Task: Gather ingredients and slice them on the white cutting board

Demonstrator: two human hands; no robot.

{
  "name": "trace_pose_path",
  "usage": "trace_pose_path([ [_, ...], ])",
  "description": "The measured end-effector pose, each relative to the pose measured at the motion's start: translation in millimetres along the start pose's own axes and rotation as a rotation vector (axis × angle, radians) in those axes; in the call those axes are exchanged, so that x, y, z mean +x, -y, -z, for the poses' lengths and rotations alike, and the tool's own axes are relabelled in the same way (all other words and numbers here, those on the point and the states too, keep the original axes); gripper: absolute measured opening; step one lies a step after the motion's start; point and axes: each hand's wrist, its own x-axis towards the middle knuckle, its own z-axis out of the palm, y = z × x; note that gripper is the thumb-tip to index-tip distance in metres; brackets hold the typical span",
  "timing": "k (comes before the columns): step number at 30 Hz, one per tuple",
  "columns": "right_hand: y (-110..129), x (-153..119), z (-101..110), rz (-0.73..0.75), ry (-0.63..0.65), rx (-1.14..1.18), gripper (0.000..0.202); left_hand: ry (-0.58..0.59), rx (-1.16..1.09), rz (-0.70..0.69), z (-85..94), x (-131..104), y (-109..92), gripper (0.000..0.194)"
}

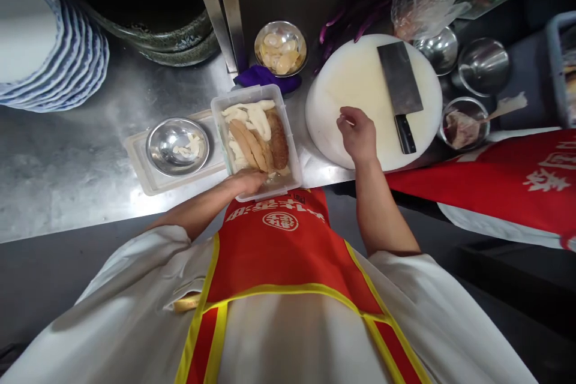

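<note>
My left hand (250, 182) reaches over the near wall of a clear plastic container (294, 159), its fingertips hidden down among the food. Inside lie pale white strips (258, 117), tan elongated pieces (248, 143) and a darker brown piece (279, 141), with some liquid near the front. Above the left part of a round white chopping board (330, 90), my right hand (361, 135) is held with curled fingers; whatever they pinch, if anything, is too small to make out. A cleaver (401, 81) with a black handle lies on the board, to the right of that hand.
A steel bowl with white bits (177, 147) rests on a tray (139, 174) at left. Behind the container are a bowl of pale slices (281, 51) and a purple cloth (261, 78). Eggplants (360, 24), steel bowls (483, 66) and a co-worker's red apron (504, 186) are right; stacked plates (85, 81) left.
</note>
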Motion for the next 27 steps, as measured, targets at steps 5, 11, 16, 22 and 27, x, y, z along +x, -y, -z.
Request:
trace_pose_path([
  [5, 22.7, -40.2, -21.8, -0.071, 0.054, 0.192, 0.026, -0.016, -0.125, -0.010, -8.1, 17.0, 0.5, 0.032],
  [11, 21.9, -92.1, -68.1, -0.147, 0.097, 0.448, 0.032, -0.194, -0.254, -0.083, -21.8, 33.4, -18.0, 0.038],
  [16, 22.0, -115.8, -88.3, -0.099, 0.005, 0.487, 0.025, -0.233, -0.466, -0.141, -23.6, 64.4, -35.9, 0.015],
  [22, 19.5, -115.3, -88.0, -0.145, -0.008, 0.566, 0.023, -0.305, -0.706, -0.130, -29.3, 78.1, -43.9, 0.016],
  [27, 17.5, -114.5, -90.0, -0.193, -0.015, 0.621, 0.021, -0.293, -0.952, -0.096, -37.0, 72.2, -43.4, 0.017],
])
